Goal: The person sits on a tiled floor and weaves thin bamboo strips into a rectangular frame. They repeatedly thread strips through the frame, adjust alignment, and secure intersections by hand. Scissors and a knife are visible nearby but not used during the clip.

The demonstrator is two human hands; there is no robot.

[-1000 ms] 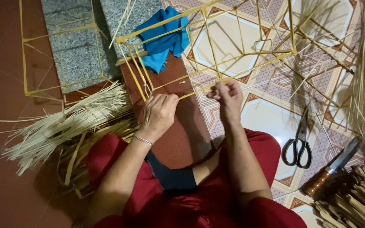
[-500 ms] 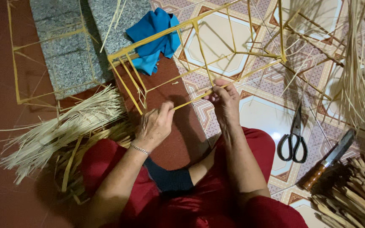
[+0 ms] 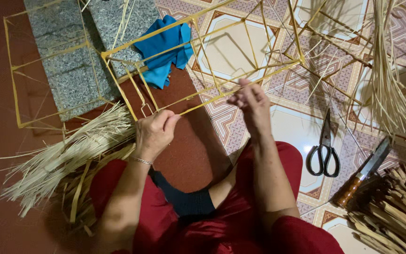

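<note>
Since earlier frame: left hand [image 3: 155,132] shifting along yellow stick frame [image 3: 203,51], right hand [image 3: 250,99] lifting. Both grips pinching lower strut. Joint-binding step; next calling for steady tension.

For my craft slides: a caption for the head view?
Both hands, left hand and right hand, grip a bamboo frame.

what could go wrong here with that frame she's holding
1. The frame is made of thin sticks; the left hand and right hand both grip one lower bar, so a hard pull might bend or snap it.
2. Scissors and a knife lie on the floor close beside the right leg; a shift of the leg could catch a blade.
3. Loose strips lie by the left arm and could snag or scatter.
</note>
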